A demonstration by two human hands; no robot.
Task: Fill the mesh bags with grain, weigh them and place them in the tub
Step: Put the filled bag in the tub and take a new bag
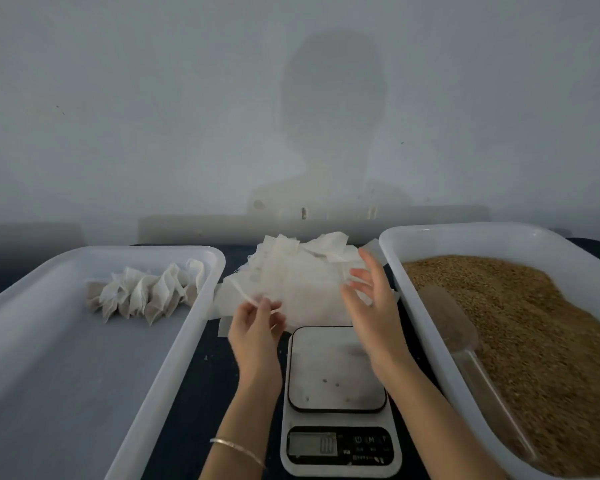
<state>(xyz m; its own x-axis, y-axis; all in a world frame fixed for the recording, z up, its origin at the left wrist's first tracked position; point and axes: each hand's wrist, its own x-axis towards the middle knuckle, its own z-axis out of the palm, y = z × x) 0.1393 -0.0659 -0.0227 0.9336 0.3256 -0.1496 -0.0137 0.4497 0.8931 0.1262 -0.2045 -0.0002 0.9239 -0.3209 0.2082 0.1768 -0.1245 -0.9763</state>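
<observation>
Scale [336,368] bare | left hand [257,327] pinching flat white mesh bag [291,292]

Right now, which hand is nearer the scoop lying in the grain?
Right. The right hand hovers just left of the scoop, by the grain tub's rim; the left hand is farther left, beyond the scale.

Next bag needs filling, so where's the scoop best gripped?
Grip the scoop by its clear handle, coming from the near side with the right hand. Its bowl lies buried in the grain, while the handle points back toward the person.
</observation>
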